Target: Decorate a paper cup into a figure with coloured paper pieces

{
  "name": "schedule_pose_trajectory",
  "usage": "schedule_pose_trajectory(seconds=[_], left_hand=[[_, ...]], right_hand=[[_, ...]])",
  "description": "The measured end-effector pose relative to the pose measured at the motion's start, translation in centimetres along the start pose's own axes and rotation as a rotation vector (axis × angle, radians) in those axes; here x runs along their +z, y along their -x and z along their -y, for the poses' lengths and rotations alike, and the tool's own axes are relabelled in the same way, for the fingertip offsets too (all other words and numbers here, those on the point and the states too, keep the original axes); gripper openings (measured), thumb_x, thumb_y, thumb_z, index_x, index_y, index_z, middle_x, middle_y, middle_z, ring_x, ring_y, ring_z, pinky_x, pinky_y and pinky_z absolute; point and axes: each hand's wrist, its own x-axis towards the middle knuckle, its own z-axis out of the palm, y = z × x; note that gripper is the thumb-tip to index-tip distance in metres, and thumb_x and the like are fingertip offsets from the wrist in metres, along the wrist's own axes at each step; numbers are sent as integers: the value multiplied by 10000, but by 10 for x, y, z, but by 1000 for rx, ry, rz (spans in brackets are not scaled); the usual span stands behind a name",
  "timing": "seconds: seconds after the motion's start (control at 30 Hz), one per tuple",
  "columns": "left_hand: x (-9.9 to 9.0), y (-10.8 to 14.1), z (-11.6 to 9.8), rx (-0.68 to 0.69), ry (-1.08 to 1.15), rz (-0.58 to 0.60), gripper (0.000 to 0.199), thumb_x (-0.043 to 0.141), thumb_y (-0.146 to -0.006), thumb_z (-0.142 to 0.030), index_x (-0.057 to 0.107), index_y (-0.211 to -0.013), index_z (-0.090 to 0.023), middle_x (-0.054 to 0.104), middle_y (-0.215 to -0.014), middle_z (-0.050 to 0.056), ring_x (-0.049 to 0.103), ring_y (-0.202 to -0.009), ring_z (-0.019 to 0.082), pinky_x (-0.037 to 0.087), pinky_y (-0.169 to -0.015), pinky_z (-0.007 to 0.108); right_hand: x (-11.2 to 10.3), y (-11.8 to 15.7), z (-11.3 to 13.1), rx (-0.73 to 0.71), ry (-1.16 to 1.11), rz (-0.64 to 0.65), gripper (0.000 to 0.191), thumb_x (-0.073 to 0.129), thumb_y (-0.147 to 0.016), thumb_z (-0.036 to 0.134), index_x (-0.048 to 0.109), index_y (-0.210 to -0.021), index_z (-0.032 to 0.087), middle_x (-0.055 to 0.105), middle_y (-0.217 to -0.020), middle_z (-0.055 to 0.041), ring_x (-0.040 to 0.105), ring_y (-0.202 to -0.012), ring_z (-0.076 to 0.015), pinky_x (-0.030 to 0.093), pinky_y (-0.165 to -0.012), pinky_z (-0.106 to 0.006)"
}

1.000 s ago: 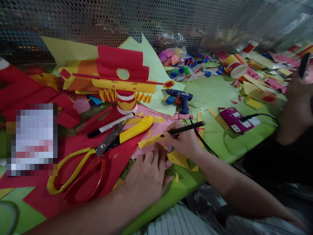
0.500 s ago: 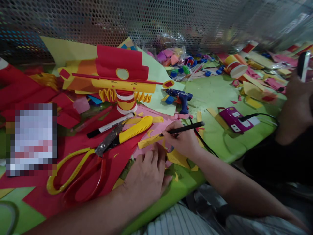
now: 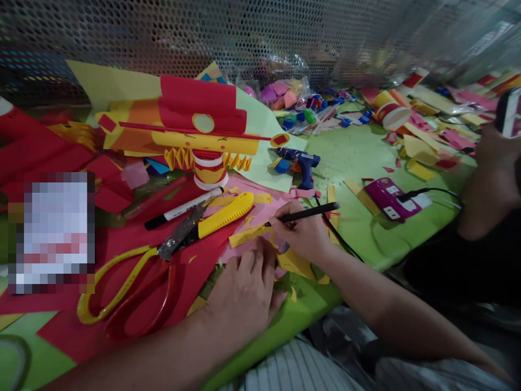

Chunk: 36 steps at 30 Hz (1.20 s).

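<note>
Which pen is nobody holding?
The black-capped white marker, lying beside the scissors; the other, a slim black pen, is in the right hand.

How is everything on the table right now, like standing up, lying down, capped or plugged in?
Black pen: gripped in right hand, tip at yellow strip
White marker: capped, lying down
Scissors: lying, handles apart
Yellow cutter: lying, blade unclear
Glue gun: lying, unheld
Paper cup under the paper figure: upright
Purple socket box: black plug in it
</note>
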Motion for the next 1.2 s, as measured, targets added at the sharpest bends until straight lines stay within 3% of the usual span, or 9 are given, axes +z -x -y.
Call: schedule_pose_trajectory(seconds=[1.2], left_hand=[[1,1,0,7,-15,2,492,366,-864,-414,551,-1159,-67,587,-1153,197,543,-934,287,466,-637,383]], right_hand=[[-3,0,-1,29,-2,30,97,520,-687,222,443,-629,215,440,-475,54,409,-400,-83,314,-386,-212]])
